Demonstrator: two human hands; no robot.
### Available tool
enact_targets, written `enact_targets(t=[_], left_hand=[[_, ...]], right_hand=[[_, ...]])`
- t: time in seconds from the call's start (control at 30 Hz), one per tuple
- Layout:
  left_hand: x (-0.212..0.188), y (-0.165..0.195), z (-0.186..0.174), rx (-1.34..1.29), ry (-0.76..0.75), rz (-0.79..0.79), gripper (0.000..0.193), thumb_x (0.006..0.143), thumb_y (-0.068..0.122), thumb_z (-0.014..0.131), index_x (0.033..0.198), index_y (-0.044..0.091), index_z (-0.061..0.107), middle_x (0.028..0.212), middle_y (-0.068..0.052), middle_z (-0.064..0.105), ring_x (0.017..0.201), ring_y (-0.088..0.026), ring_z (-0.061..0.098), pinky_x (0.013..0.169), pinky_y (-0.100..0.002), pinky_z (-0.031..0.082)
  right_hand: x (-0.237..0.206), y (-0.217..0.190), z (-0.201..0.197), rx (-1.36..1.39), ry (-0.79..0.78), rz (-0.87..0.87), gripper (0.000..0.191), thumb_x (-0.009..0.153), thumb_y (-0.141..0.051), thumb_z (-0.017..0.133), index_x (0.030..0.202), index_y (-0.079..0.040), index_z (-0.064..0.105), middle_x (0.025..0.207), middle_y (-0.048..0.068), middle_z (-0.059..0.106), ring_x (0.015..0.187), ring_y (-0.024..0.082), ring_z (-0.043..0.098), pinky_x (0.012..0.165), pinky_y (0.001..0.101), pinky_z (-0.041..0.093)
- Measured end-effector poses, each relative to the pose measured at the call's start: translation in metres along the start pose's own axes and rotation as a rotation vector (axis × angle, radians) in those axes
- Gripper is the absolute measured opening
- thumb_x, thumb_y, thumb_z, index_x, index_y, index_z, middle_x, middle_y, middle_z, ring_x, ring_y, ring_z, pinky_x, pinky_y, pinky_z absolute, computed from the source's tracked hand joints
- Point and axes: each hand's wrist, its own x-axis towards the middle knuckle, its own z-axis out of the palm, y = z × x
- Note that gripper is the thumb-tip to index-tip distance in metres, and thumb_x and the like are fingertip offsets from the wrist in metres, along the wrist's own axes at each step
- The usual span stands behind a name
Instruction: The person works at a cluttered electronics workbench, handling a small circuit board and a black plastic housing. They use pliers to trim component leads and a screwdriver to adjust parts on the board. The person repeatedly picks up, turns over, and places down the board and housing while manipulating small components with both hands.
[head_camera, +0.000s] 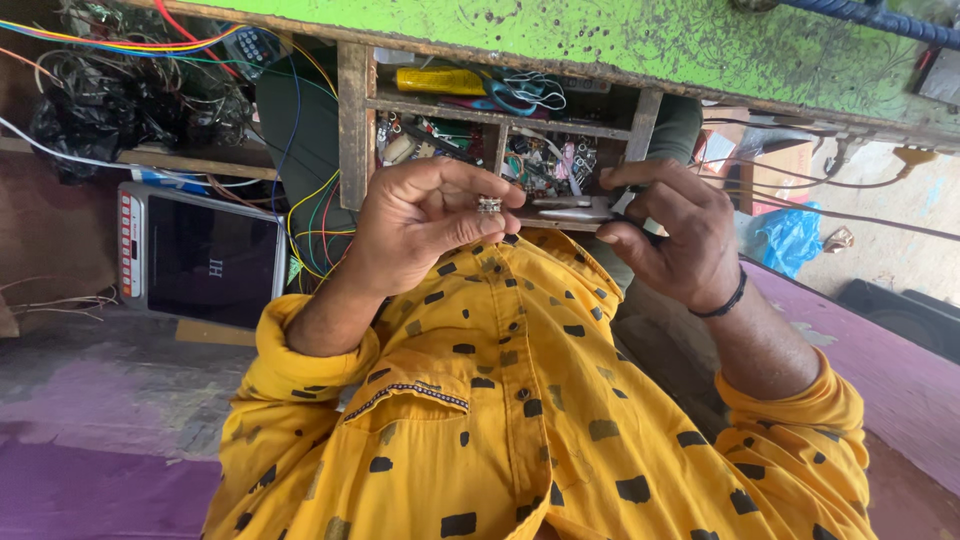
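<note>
Head view: the picture is upside-down, with the person's yellow spotted shirt (500, 400) filling the lower part. The left hand (425, 215) pinches a small metal component (489, 205) between thumb and fingertips, just below the wooden shelf unit (355, 120). The right hand (670, 235) — a dark band at its wrist — is closed around a slim tool (575, 208) whose pale tip points toward the component, close beside it. Inside the shelf unit lie a yellow tool (440, 80) and small parts; left of it sit tangled wires (120, 90) and a dark-screened device (205, 255). Above the shelf unit runs a green worktop (620, 35).
</note>
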Motion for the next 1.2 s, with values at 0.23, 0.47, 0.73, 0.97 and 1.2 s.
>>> enact_targets(t=[0.23, 0.47, 0.73, 0.97, 1.2], left_hand=[[-0.004, -0.005, 0.003, -0.053, -0.012, -0.025, 0.022, 0.109, 0.012, 0.065, 0.127, -0.001, 0.065, 0.110, -0.017, 0.076, 0.092, -0.019, 0.078, 0.076, -0.030, 0.068], [-0.006, -0.006, 0.009, -0.018, 0.022, -0.064, 0.031, 0.112, 0.022, 0.059, 0.132, -0.002, 0.063, 0.110, -0.017, 0.076, 0.090, -0.020, 0.077, 0.074, -0.030, 0.067], [-0.009, -0.010, 0.005, -0.019, 0.048, -0.082, 0.032, 0.111, 0.022, 0.061, 0.133, -0.001, 0.064, 0.110, -0.018, 0.077, 0.089, -0.020, 0.078, 0.072, -0.030, 0.066], [-0.009, -0.011, 0.002, -0.006, 0.042, -0.064, 0.032, 0.111, 0.022, 0.061, 0.132, -0.002, 0.064, 0.109, -0.018, 0.077, 0.088, -0.019, 0.078, 0.072, -0.030, 0.067], [-0.010, -0.011, 0.000, -0.026, 0.045, -0.067, 0.030, 0.110, 0.018, 0.062, 0.133, -0.002, 0.064, 0.110, -0.018, 0.077, 0.088, -0.019, 0.078, 0.072, -0.030, 0.067]], right_hand=[[-0.001, 0.000, 0.002, -0.432, 0.281, -0.322, 0.046, 0.091, -0.032, 0.094, 0.084, -0.002, 0.059, 0.113, 0.016, 0.068, 0.100, 0.034, 0.071, 0.072, 0.0423, 0.054], [0.000, -0.006, -0.002, -0.468, 0.246, -0.312, 0.047, 0.091, -0.030, 0.097, 0.084, -0.003, 0.059, 0.115, 0.014, 0.068, 0.105, 0.033, 0.071, 0.074, 0.0416, 0.057], [0.005, -0.016, -0.004, -0.460, 0.190, -0.268, 0.043, 0.089, -0.025, 0.097, 0.082, -0.002, 0.061, 0.115, 0.013, 0.068, 0.102, 0.030, 0.070, 0.075, 0.0406, 0.057], [0.008, -0.026, -0.011, -0.513, 0.134, -0.240, 0.042, 0.087, -0.026, 0.097, 0.079, -0.005, 0.062, 0.114, 0.012, 0.069, 0.100, 0.029, 0.070, 0.075, 0.0403, 0.055], [0.011, -0.030, -0.011, -0.442, 0.079, -0.183, 0.039, 0.089, -0.024, 0.095, 0.080, -0.004, 0.063, 0.113, 0.013, 0.070, 0.096, 0.028, 0.070, 0.075, 0.0393, 0.054]])
